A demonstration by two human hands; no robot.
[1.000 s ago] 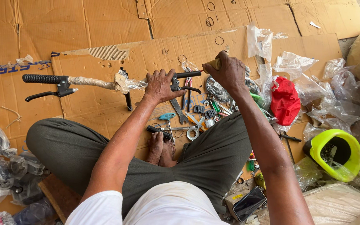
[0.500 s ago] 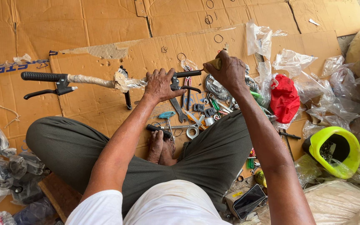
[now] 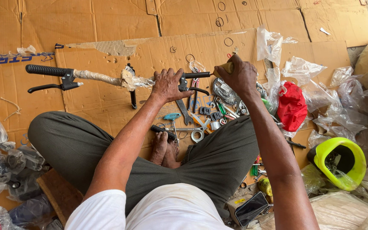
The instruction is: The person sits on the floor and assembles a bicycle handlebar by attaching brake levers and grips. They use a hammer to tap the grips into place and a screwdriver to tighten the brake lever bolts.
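While gripped, partly wrapped black-gripped handlebar (image 3: 99,78).

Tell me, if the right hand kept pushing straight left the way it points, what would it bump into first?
Probably the black brake lever on the handlebar, then the left hand gripping the bar; depth is hard to judge.

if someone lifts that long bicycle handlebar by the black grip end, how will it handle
The long metal bicycle handlebar with black grips would probably stay stiff, being a bare tube. It may feel end-heavy and swing, since the black brake lever and central stem hang off it. On the flat brown cardboard it seems unlikely to roll, as those parts would catch.
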